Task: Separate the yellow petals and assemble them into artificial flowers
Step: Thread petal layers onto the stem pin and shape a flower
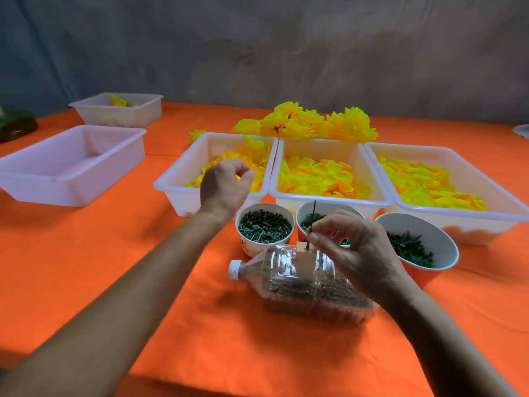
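Observation:
My right hand pinches a thin dark green stem that stands upright in a hole on top of a clear plastic bottle lying on its side, filled with brown grain. My left hand hovers with curled fingers over the near edge of the left white tray of yellow petals; whether it holds a petal is unclear. Two more trays of yellow petals sit to the right. Finished yellow flowers lie piled behind the trays.
Three paper cups of green parts stand between the bottle and the trays. An empty white tray and another tray with a petal sit at the left on the orange tablecloth.

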`<control>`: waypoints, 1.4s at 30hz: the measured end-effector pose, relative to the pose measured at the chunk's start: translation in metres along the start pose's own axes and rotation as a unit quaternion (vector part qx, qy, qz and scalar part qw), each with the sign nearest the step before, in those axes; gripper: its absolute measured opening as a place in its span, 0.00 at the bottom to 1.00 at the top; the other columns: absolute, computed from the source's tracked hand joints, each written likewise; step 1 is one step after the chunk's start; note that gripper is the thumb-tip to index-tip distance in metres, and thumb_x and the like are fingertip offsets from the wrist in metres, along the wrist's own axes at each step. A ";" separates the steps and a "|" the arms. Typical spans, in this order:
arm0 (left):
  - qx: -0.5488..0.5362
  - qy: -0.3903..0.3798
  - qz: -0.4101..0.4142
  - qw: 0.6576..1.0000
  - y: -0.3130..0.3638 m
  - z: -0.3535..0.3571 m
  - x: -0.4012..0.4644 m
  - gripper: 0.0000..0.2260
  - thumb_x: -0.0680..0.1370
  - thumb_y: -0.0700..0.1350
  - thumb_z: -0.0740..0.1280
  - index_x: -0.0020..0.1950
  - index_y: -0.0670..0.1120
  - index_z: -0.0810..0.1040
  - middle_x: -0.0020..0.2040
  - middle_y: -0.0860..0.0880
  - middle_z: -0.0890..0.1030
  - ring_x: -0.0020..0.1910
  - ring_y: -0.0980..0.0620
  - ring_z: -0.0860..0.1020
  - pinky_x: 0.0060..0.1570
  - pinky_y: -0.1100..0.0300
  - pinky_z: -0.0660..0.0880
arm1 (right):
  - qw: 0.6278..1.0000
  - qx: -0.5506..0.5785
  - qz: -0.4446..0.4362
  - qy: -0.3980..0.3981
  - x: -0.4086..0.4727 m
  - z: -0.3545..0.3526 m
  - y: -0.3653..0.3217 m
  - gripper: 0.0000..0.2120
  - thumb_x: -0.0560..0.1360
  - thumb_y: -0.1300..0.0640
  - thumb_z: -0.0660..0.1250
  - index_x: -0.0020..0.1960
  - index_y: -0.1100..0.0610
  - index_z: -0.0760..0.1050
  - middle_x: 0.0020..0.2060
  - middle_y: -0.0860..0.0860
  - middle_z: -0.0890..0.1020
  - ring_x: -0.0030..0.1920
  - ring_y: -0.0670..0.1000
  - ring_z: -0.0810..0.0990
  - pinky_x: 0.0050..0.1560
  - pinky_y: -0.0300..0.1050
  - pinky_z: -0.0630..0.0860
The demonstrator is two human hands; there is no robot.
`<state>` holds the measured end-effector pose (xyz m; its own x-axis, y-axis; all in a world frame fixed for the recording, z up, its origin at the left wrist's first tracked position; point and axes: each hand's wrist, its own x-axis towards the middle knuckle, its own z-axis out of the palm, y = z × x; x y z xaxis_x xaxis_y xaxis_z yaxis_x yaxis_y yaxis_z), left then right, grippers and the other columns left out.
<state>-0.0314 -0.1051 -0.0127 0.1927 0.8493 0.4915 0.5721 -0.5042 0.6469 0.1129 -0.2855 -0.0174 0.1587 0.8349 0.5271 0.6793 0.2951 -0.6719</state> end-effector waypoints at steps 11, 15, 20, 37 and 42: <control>0.138 -0.306 -0.101 0.936 -0.030 0.021 0.079 0.13 0.79 0.42 0.65 0.62 0.42 0.78 0.64 0.43 0.77 0.62 0.44 0.74 0.56 0.56 0.71 | 1.000 0.013 0.020 -0.012 0.001 -0.001 -0.002 0.11 0.69 0.64 0.73 0.36 0.49 0.79 0.30 0.44 0.77 0.34 0.41 0.75 0.36 0.34 0.70; 0.165 -0.306 -0.120 0.930 -0.035 0.026 0.078 0.12 0.76 0.42 0.68 0.58 0.42 0.81 0.59 0.45 0.80 0.58 0.46 0.77 0.51 0.58 0.73 | 0.999 0.016 0.028 -0.018 0.001 -0.002 -0.003 0.06 0.70 0.65 0.73 0.37 0.55 0.81 0.31 0.44 0.78 0.34 0.41 0.75 0.36 0.36 0.71; 0.171 -0.283 -0.147 0.932 -0.035 0.028 0.080 0.08 0.76 0.44 0.69 0.51 0.40 0.81 0.54 0.41 0.81 0.55 0.44 0.79 0.56 0.53 0.74 | 0.998 0.042 0.033 -0.016 0.000 -0.002 -0.003 0.07 0.70 0.65 0.73 0.37 0.54 0.81 0.32 0.49 0.79 0.33 0.42 0.75 0.36 0.38 0.71; -0.285 -0.122 -0.001 0.951 0.018 -0.007 0.039 0.12 0.71 0.31 0.70 0.43 0.49 0.78 0.37 0.50 0.80 0.32 0.58 0.76 0.31 0.65 0.74 | 0.992 0.099 0.074 -0.023 -0.002 0.000 -0.001 0.06 0.70 0.64 0.72 0.37 0.56 0.82 0.32 0.51 0.82 0.33 0.44 0.77 0.36 0.36 0.72; -0.320 -0.145 0.019 0.936 0.050 -0.018 0.010 0.10 0.73 0.30 0.68 0.40 0.46 0.79 0.33 0.51 0.79 0.29 0.62 0.75 0.31 0.67 0.74 | 0.981 0.159 0.111 -0.021 -0.003 0.002 0.001 0.06 0.70 0.65 0.72 0.38 0.55 0.82 0.32 0.52 0.83 0.33 0.44 0.78 0.36 0.36 0.72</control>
<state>-0.0157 -0.1245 0.0350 0.4654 0.7883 0.4026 -0.0160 -0.4473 0.8943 0.1122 -0.2872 -0.0209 0.2437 0.9110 0.3328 0.3719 0.2291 -0.8995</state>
